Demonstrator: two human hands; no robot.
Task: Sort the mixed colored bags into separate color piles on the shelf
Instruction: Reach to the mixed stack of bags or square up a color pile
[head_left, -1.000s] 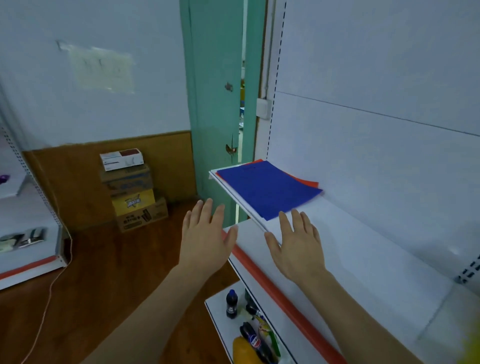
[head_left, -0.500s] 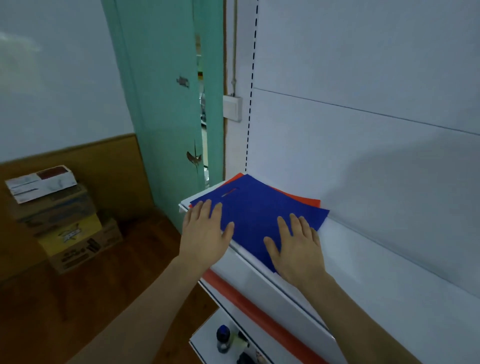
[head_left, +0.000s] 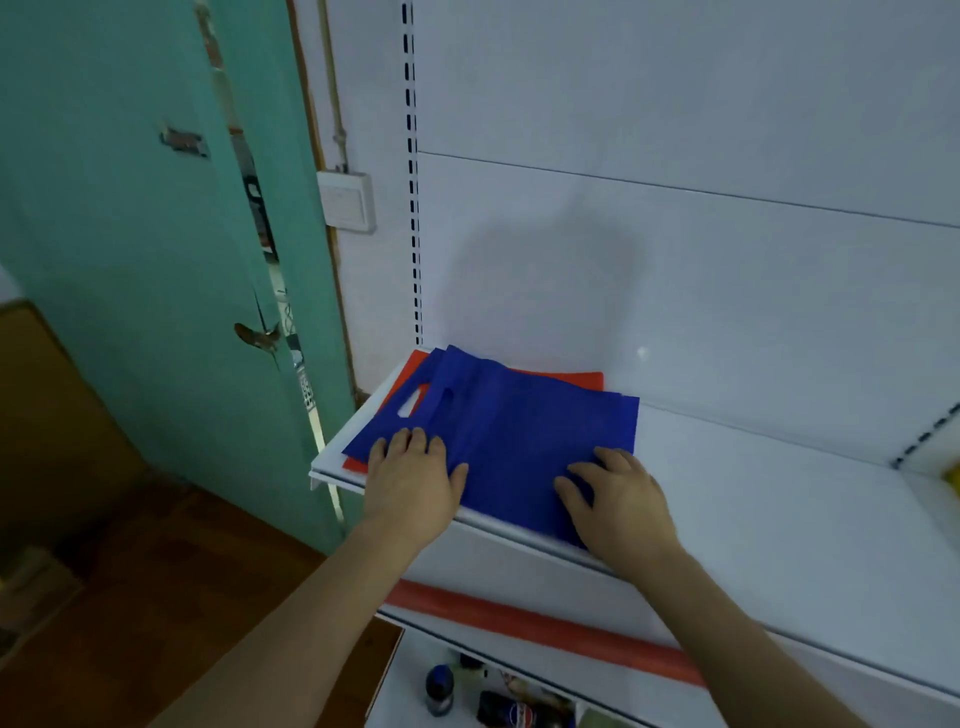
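We pressed our left hand (head_left: 413, 478) and right hand (head_left: 618, 499) flat, fingers spread, gripping nothing, on the blue bags (head_left: 509, 431) stacked over red bags (head_left: 571, 378) at the shelf's (head_left: 779, 499) left end.

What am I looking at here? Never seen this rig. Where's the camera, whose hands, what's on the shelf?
There is no robot here. A person wears a wide-angle camera on the head, looking forward and down, so this single view shows their own two bare arms reaching out.

The left hand and right hand both rest flat, fingers spread, on a stack of thin bags at the left end of a white shelf. Nothing is lifted or pinched; the palms just press on the top layer.

The top of the stack is blue bags, at least two, slightly fanned, with a cut-out handle visible. Beneath them lie red bags, showing only at the back and front-left edges. How many there are cannot be told.

Behind is the white shelf backing; to the left a teal door. A lower shelf holds bottles.
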